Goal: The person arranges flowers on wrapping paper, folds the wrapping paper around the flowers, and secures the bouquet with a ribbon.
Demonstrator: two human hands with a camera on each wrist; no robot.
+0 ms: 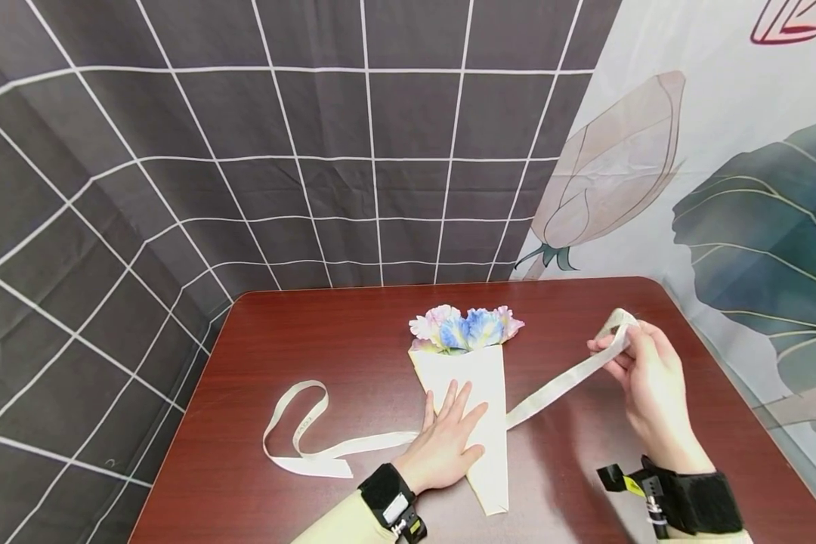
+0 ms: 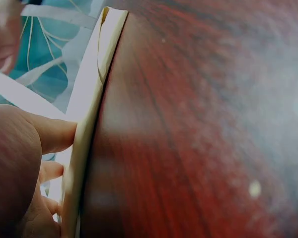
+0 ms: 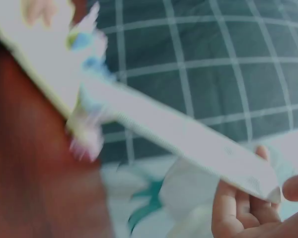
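A cream paper cone [image 1: 472, 378] lies on the table with pink and blue flowers [image 1: 472, 329] showing at its wide top. My left hand [image 1: 445, 446] rests spread on the cone, fingers straight, pressing it down. A pale ribbon passes across the cone below this hand, its middle hidden there. Off to the right, my right hand [image 1: 649, 385] pinches the ribbon [image 1: 571, 389] near a loop and holds it raised and stretched. In the right wrist view the ribbon [image 3: 188, 141] runs taut to the fingers. The other ribbon end [image 1: 313, 465] lies curled on the left.
The reddish-brown wooden table [image 1: 279, 340] has rounded far corners. Behind it hangs a dark grey cloth [image 1: 326, 113] with a white grid. A white cloth with printed leaves [image 1: 768, 227] hangs on the right.
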